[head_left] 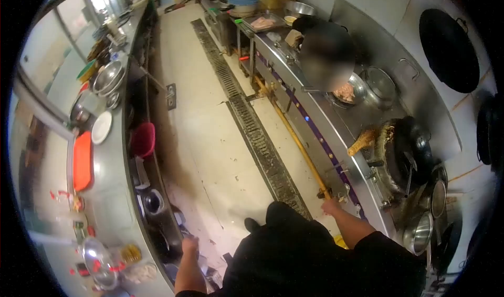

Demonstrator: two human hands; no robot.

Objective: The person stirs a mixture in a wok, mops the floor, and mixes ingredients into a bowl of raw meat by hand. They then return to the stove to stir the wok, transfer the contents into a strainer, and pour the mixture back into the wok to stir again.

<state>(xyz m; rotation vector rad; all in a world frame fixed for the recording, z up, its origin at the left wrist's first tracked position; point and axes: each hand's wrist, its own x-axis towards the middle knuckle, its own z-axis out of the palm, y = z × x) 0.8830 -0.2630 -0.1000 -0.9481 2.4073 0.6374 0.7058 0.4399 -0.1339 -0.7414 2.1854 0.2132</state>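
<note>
My left hand (pixel 190 244) hangs low beside the left counter, fingers curled in, with nothing showing in it. Nearest to it are the lower shelf's dark containers (pixel 153 202). On the other side, my right hand (pixel 331 207) is held out by the stove front, its fingers small and blurred. It appears right at the lower end of a yellow pipe (pixel 299 145), close to a valve (pixel 342 192). I cannot tell whether it touches the pipe.
A drain grate (pixel 252 129) runs along the tiled floor. Steel counter (pixel 113 181) at left holds bowls and an orange tray (pixel 82 160). On the right range are a large wok (pixel 401 155), a pan of meat pieces (pixel 345 92) and a steel pot (pixel 418 234). Another person (pixel 325 45) overlaps the range.
</note>
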